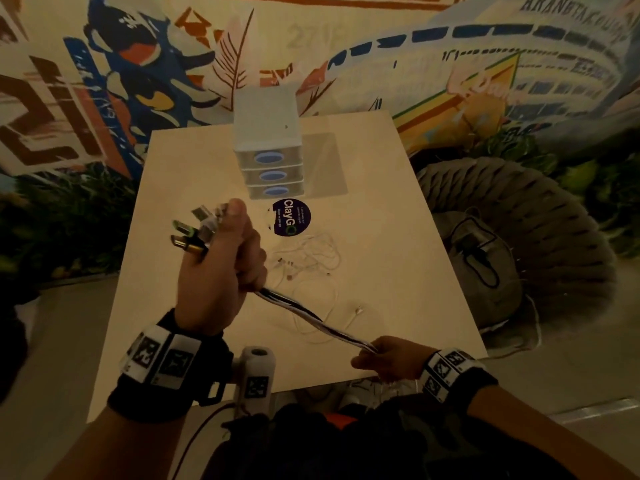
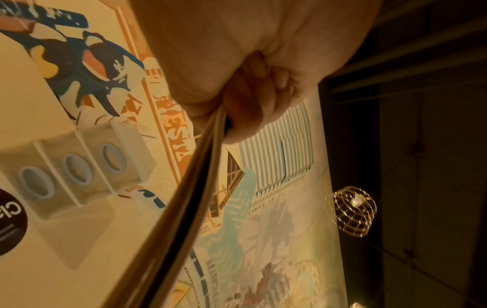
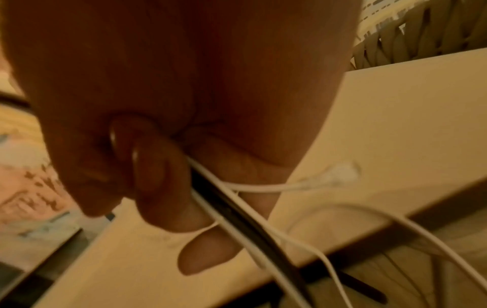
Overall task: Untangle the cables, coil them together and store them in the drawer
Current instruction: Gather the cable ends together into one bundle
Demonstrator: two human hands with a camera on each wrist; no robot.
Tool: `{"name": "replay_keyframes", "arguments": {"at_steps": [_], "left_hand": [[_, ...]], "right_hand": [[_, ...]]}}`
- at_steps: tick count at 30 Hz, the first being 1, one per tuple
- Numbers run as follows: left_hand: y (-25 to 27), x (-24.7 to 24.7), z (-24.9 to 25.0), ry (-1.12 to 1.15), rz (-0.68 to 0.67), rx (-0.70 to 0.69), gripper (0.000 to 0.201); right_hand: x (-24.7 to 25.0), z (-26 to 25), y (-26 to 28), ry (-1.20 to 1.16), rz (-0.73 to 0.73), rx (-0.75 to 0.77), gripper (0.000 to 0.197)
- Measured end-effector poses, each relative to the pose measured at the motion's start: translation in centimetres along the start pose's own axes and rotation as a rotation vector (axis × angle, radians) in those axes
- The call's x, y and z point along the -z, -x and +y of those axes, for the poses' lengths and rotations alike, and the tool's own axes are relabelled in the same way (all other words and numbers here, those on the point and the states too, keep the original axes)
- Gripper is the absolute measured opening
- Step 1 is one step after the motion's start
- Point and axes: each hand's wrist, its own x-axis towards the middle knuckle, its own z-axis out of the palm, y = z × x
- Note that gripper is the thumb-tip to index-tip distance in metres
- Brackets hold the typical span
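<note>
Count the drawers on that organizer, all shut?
3. The drawer unit at the table's far edge has a top drawer, a middle drawer and a bottom drawer, stacked; all look closed. None seems hidden.

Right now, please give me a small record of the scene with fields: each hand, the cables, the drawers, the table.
left hand: left hand grips the cable bundle near its plugs, raised above the table
right hand: right hand grips the same bundle at the near table edge
cable bundle: black and white, stretched straight between both hands
loose white cables: tangled on the table
drawer unit: three drawers, all closed
sticker: round, dark, in front of the drawers
</note>
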Motion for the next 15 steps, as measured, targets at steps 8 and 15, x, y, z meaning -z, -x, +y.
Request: {"name": "replay_keyframes", "arguments": {"at_steps": [8,15], "left_hand": [[0.4,1.7,-0.3,-0.065,0.035,-0.041,0.054],[0.9,2.7,-0.4,-0.036,0.061,0.042,0.048]], "right_hand": [[-1.1,3.1,-0.4,0.184,0.079,-0.055,0.043],[-1.5,2.1,0.7,0.430,0.004,0.123,0.026]]}}
